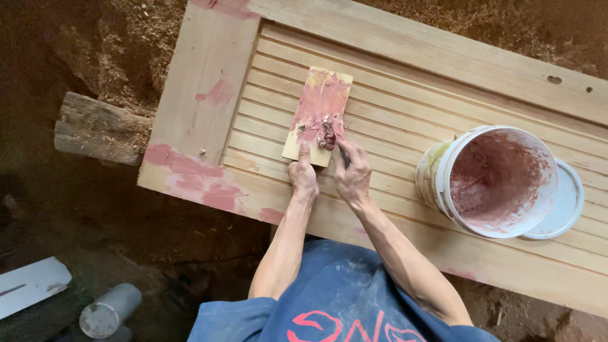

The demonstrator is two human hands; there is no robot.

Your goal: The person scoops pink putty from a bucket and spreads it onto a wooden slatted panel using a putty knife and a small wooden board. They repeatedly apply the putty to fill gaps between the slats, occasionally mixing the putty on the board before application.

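Note:
A small flat wooden board (320, 104) smeared with pink-red filler lies on a slatted wooden door panel (392, 126). My left hand (303, 174) grips the board's near edge, thumb on top. My right hand (352, 172) holds a small scraping tool against a lump of filler (327, 134) on the board; the tool is mostly hidden by my fingers. A white bucket (500, 180) coated inside with the same pink filler lies tilted on the panel to the right, resting against its white lid (567, 206).
Pink filler patches mark the door frame (190, 174) at its near left corner. A rough timber block (95, 126) supports the panel on the left. Sawdust covers the ground. A grey cylinder (109, 309) and a white board (31, 285) lie at bottom left.

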